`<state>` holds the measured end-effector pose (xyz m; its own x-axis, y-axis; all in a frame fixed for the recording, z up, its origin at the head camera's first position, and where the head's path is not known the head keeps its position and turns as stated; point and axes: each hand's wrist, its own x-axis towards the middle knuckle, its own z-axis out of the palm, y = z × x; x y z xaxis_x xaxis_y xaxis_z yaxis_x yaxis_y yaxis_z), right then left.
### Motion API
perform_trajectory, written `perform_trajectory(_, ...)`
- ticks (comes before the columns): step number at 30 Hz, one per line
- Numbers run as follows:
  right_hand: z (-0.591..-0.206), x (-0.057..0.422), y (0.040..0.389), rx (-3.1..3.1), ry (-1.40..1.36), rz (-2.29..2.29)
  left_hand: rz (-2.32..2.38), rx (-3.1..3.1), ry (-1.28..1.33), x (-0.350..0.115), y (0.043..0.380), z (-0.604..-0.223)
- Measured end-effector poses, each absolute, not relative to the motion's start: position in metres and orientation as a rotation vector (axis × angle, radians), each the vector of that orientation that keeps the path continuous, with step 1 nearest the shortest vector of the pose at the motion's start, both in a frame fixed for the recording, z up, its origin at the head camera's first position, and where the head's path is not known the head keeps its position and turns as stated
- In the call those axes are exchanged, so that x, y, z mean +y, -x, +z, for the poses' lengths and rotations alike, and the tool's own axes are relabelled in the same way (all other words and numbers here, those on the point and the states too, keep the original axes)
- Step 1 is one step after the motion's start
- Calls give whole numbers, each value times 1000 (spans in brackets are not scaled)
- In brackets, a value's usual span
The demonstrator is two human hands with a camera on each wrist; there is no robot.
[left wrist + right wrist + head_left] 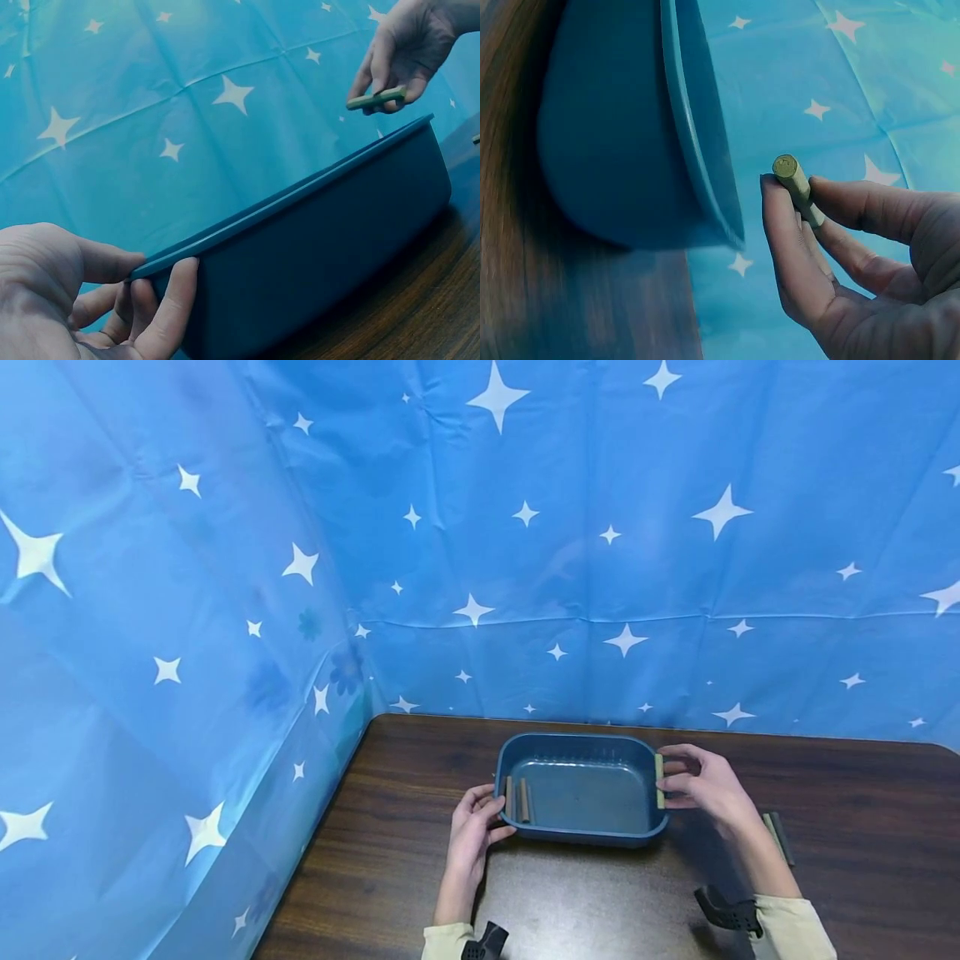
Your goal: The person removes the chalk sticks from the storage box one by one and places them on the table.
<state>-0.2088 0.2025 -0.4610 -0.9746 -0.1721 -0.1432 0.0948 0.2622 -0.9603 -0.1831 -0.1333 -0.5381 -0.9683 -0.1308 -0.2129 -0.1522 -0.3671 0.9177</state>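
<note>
A dark blue rectangular basin [577,836] stands on the table. At its left end, my left hand [470,835] holds the rim, thumb and fingers at the edge in the left wrist view. My right hand [708,787] pinches a short yellow-green stick [791,178] between thumb and fingers. In the left wrist view that stick [376,98] is above the level of the basin's right rim, apart from it. Inside the basin, brownish sticks [523,800] lean or lie side by side against the left end.
Right of the basin, a green stick [771,830] and a dark stick [783,840] lie side by side on the brown wooden table [390,835]. A blue curtain [555,568] with white stars hangs behind the table and along its left side.
</note>
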Motion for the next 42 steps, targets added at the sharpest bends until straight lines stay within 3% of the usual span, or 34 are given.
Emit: perform_trajectory(42, -478, 294, 185, 2396, -13, -1766, 2549, 1766, 407, -131, 184, -538)
